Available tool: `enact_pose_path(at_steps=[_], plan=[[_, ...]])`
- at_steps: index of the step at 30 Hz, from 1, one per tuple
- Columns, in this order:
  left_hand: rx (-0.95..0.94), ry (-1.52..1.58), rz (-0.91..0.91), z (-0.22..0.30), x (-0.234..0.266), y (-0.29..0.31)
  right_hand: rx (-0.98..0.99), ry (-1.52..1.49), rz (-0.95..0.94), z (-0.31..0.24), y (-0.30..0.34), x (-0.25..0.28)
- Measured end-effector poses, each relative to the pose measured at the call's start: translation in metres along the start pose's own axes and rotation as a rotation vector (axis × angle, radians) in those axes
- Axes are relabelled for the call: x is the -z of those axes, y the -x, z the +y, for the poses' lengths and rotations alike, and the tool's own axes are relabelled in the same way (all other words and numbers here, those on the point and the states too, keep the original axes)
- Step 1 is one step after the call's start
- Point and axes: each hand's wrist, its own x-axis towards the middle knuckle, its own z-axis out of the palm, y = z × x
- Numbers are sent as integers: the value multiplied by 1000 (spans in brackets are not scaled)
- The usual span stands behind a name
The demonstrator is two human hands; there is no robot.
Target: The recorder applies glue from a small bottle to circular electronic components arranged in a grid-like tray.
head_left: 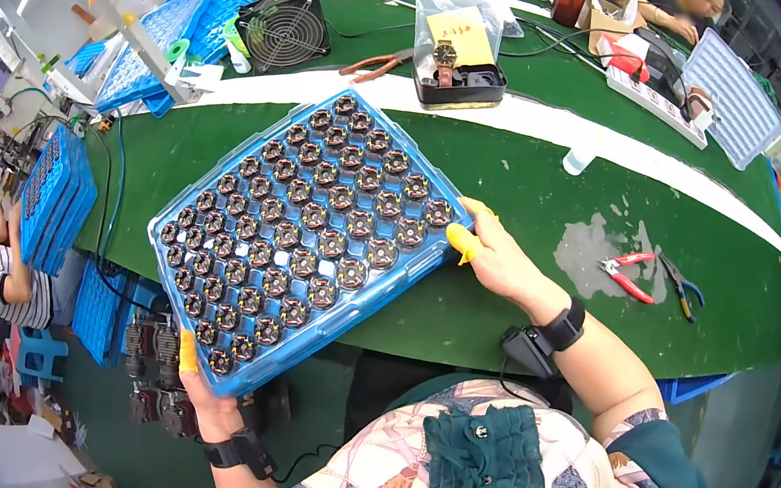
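Note:
A blue plastic tray point(372, 301), thick enough at its side to look like more than one stacked, is held tilted above the table's near edge. Rows of small round black parts with reddish windings point(314, 216) fill most of its pockets; a few pockets show pale spots. My left hand point(208, 408) grips the tray's near left corner, yellow covers on its fingers. At the right corner my right hand point(504, 255) clasps the edge, also with yellow finger covers. The fingers beneath the tray are hidden.
Red-handled cutters point(628, 275) and blue-handled pliers point(682, 287) lie right on the green table point(497, 339). Behind are a black fan point(286, 30), orange-handled pliers point(376, 64), a box with a watch point(458, 84) and a power strip point(655, 103). Two other people sit nearby.

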Motion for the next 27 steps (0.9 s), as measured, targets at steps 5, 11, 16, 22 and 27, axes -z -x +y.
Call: enact_pose_path(at_steps=[5,11,16,22,27], plan=[[-61,-24,35,-13,-2,-1,41,-83,31,25,-20,-8],[-145,-67,79,-31,2,-5,36,-158,36,35,-34,-15],[-196,-112,136,-46,2,-10,-65,-126,-124,31,-61,-5],[-223,-74,169,-52,3,-13,-41,-158,-232,30,-59,9],[-324,-164,184,-50,17,-14,-111,-190,-144,35,-60,7]])
